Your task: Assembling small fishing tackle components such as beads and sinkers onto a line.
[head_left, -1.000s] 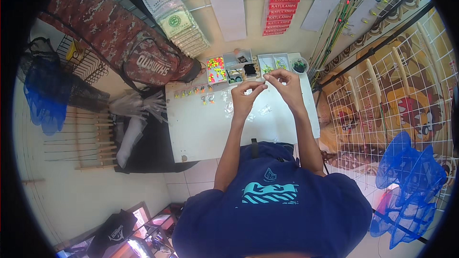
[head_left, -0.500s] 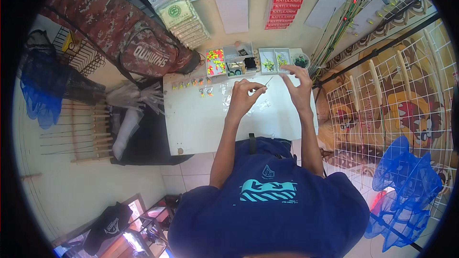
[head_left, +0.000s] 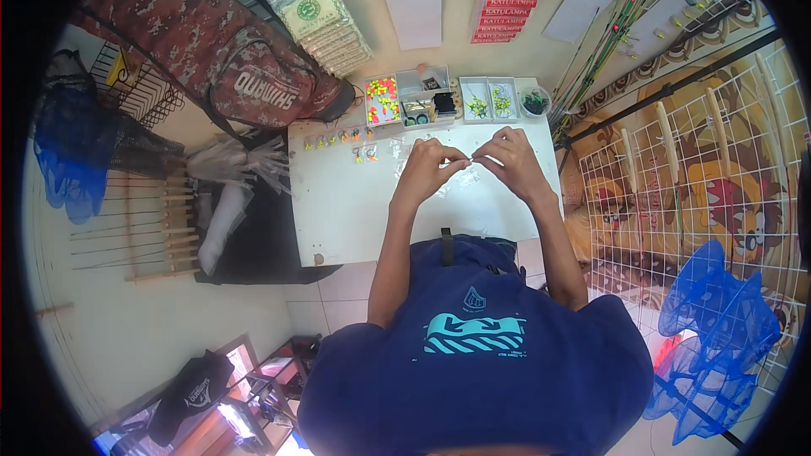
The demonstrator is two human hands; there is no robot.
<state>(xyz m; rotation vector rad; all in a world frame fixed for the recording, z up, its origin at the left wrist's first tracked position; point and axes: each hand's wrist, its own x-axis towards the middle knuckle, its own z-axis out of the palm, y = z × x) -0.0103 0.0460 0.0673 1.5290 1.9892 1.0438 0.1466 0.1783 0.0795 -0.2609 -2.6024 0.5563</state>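
Note:
My left hand (head_left: 429, 171) and my right hand (head_left: 512, 166) meet over the white table (head_left: 355, 224), thumbs and forefingers pinched, fingertips almost touching. Whatever lies between them is too small to name. Beyond my left hand, small packets (head_left: 338, 137) with bright orange and yellow-green pieces lie in rows. Past the hands, at the table's back edge, stand a box of red and yellow beads or floats (head_left: 383, 101), a compartment box (head_left: 427, 93) with dark coils and black pieces, a divided white tray (head_left: 489, 100) of green pieces, and a round tub (head_left: 535, 102).
A camouflage bag (head_left: 228, 59) leans at the left back. Packs (head_left: 321, 25) and red packets (head_left: 515, 0) hang on the wall. Thin rods (head_left: 596, 55) stand at the back right. A white wire grid (head_left: 667, 177) and blue nets (head_left: 718, 338) flank the right side.
My right hand has come down and left, closing its fingers against the left fingertips. The thin, dark, needle-like piece that stuck out of my left pinch no longer shows clearly.

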